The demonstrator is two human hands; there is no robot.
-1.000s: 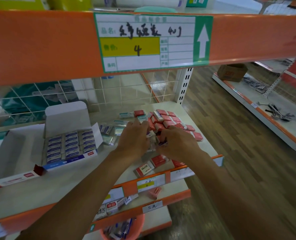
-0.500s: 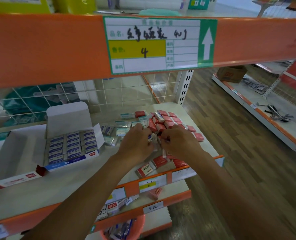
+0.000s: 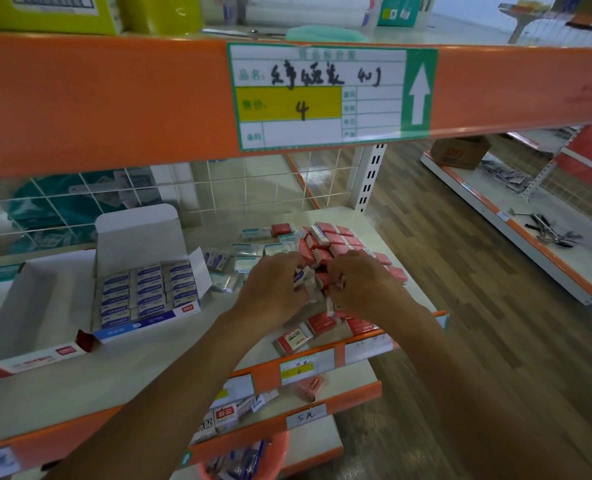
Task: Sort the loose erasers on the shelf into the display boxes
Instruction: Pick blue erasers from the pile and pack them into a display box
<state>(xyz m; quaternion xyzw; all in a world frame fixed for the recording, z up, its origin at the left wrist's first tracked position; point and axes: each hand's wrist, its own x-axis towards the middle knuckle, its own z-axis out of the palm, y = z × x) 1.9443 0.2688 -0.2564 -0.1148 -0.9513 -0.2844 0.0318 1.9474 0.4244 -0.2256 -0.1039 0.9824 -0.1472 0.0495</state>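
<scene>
Erasers (image 3: pixel 334 242) in red sleeves lie heaped at the right end of a cream shelf (image 3: pixel 156 368), and a small bunch of them is caught between a person's two hands just in front of the heap. The left hand (image 3: pixel 273 289) curls its fingers round several white-ended pieces, one with a blue band. The right hand (image 3: pixel 363 285) grips from the other side, so both are clenched on erasers with the knuckles almost meeting. More red ones lie near the shelf's front edge below the wrists, among them a single eraser (image 3: pixel 292 337) marked "2B". Well to the left stands an open display box (image 3: pixel 138 233), lid up, packed in three columns with blue-and-white pieces printed "ERASER"; the red logo on its front lip is too small to read. Beside it lies a second box (image 3: pixel 28 306), long and white inside. Clear-wrapped packets (image 3: pixel 249 252) lie between the display box and the heap. On the orange rail overhead a price tag (image 3: pixel 318 98) bears handwritten Chinese characters, a "4" on yellow and a white arrow on green; a lower tag (image 3: pixel 306 415) reads "5元".
</scene>
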